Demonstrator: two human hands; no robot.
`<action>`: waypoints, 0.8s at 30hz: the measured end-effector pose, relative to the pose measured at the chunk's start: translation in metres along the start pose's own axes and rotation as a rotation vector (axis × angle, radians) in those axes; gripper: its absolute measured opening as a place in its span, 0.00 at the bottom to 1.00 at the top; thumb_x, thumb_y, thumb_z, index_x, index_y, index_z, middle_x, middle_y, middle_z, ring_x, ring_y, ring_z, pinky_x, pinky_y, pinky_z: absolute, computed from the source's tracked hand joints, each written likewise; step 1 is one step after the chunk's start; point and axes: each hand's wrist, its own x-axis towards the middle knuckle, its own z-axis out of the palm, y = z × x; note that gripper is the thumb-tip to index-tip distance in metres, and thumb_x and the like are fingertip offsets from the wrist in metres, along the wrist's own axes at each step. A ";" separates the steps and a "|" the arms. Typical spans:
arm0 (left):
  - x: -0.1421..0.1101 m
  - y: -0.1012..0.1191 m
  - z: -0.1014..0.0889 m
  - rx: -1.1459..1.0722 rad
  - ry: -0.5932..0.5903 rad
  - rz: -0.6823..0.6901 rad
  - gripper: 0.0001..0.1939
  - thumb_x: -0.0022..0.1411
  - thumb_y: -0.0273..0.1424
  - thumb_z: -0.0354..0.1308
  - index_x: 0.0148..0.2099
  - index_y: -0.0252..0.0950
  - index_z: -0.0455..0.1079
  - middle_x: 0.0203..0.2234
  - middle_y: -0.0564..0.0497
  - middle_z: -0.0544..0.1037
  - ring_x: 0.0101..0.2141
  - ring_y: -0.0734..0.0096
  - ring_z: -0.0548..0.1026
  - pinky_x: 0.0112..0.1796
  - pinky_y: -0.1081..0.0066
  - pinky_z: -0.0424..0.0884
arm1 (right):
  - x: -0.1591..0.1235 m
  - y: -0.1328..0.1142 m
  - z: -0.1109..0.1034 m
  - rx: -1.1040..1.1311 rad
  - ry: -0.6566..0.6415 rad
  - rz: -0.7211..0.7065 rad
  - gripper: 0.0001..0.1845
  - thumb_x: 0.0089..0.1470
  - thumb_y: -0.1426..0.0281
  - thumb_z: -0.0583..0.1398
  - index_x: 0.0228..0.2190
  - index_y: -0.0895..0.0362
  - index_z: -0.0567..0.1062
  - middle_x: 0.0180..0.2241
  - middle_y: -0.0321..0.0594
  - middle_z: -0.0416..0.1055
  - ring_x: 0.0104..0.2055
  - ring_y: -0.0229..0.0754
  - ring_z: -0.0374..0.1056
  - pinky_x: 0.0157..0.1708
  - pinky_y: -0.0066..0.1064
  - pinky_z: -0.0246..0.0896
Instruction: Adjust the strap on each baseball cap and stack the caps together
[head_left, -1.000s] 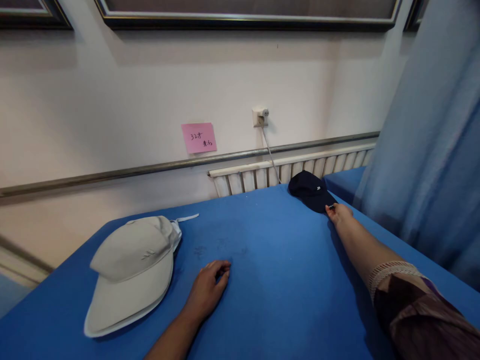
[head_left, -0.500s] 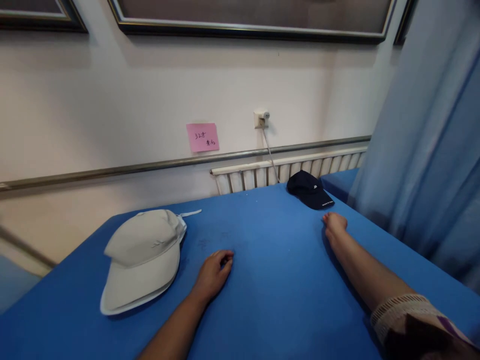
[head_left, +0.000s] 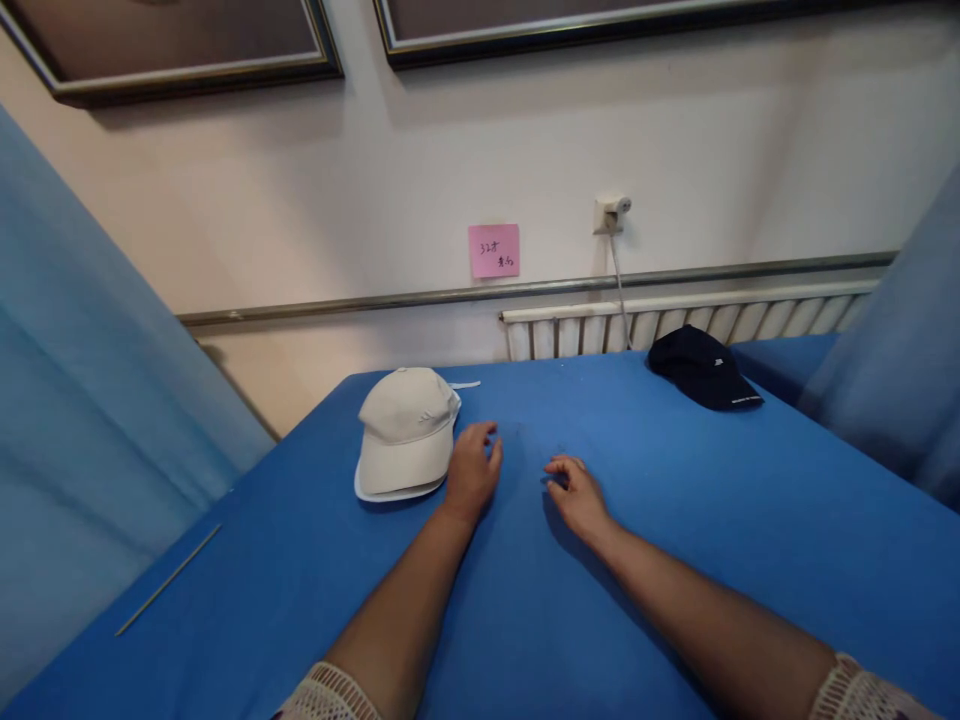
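My left hand (head_left: 474, 472) rests on the blue sheet just right of a beige cap (head_left: 409, 430). Its fingers are loosely curved and apart, with nothing in them. Under the beige cap's brim shows the pale edge of another light piece, perhaps a second cap, and a thin white strap (head_left: 466, 385) sticks out behind. My right hand (head_left: 579, 495) is over the middle of the sheet, fingers half bent and apart, holding nothing. A navy cap (head_left: 701, 365) with a small white logo and white lettering on its brim lies at the far right, apart from both hands.
The blue-covered bed (head_left: 540, 600) fills the foreground, with a thin stick (head_left: 169, 580) near its left edge. Blue curtains (head_left: 90, 380) hang on both sides. Behind are a metal rail (head_left: 420, 298), a radiator (head_left: 675, 318), a socket with a plugged cord (head_left: 611, 217) and a pink note (head_left: 494, 251).
My right hand let go of the navy cap's brim and moved left to mid-sheet. The view swung left, and my left hand is now closer to the beige cap.
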 end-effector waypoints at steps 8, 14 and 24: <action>0.017 -0.051 -0.090 -0.205 0.708 -0.534 0.21 0.53 0.28 0.59 0.50 0.33 0.63 0.52 0.40 0.67 0.52 0.57 0.65 0.53 0.58 0.61 | 0.016 0.009 -0.035 0.174 -0.132 0.159 0.07 0.44 0.77 0.60 0.27 0.54 0.73 0.30 0.35 0.73 0.33 0.37 0.70 0.36 0.29 0.64; -0.043 -0.036 -0.088 -0.600 0.488 -0.761 0.14 0.55 0.42 0.56 0.31 0.35 0.63 0.21 0.54 0.68 0.18 0.78 0.63 0.20 0.72 0.61 | 0.021 0.006 -0.031 0.286 -0.106 0.243 0.06 0.43 0.77 0.61 0.26 0.55 0.73 0.25 0.33 0.72 0.28 0.36 0.70 0.27 0.25 0.62; -0.064 0.002 -0.072 -1.059 0.485 -1.098 0.05 0.55 0.27 0.60 0.36 0.33 0.70 0.27 0.52 0.76 0.23 0.77 0.74 0.22 0.77 0.65 | 0.026 0.003 -0.035 0.194 -0.271 0.196 0.07 0.45 0.79 0.59 0.25 0.55 0.73 0.22 0.32 0.71 0.25 0.33 0.66 0.29 0.24 0.61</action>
